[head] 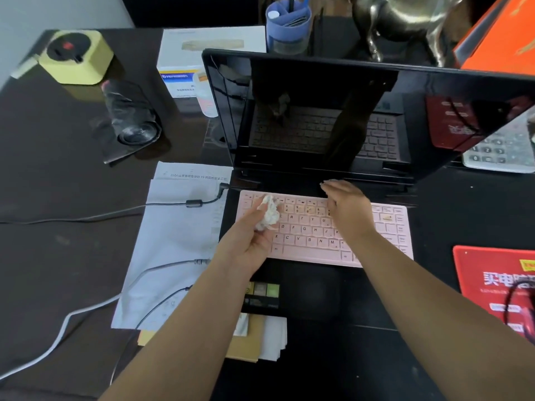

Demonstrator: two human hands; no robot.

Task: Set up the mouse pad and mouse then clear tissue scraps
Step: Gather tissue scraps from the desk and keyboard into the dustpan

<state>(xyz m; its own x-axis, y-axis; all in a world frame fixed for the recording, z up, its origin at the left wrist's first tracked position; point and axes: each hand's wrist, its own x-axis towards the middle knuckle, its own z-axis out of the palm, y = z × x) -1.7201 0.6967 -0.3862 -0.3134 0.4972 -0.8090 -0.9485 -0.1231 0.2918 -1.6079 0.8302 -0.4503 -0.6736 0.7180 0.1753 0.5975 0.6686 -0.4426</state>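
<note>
On the far left of the dark desk [58, 256] sit a yellow box-shaped gadget [75, 55] and a rolled black bundle [131, 117], with 3 cables [86, 218] trailing across loose white papers [179, 250].

Next comes the left hand [249, 244], palm up over the left end of the pink keyboard cover [318, 227], its fingers curled round 1 crumpled wad of tissue [269, 212] and gripping it. Further right, the right hand [347, 209] lies flat and spread over the upper keys, palm down, holding nothing that can be seen; whether any scrap lies under it I cannot tell.

The step in hand looks like the scrap-clearing. To do it well, the right hand should sweep lightly along the key rows toward the left, pinching up small bits rather than pushing them into the gaps, and the left should keep the wad closed so nothing drops back.

At the right edge the red mouse pad [492, 279] lies flat beside the laptop [318, 111], a black cord [512, 302] looping over it; the mouse itself is not clearly in view.

The room is dim, the laptop screen dark and reflective, with a blue pen cup [288, 27], a white carton [202, 59] and a calculator [503, 149] crowding the back.
</note>
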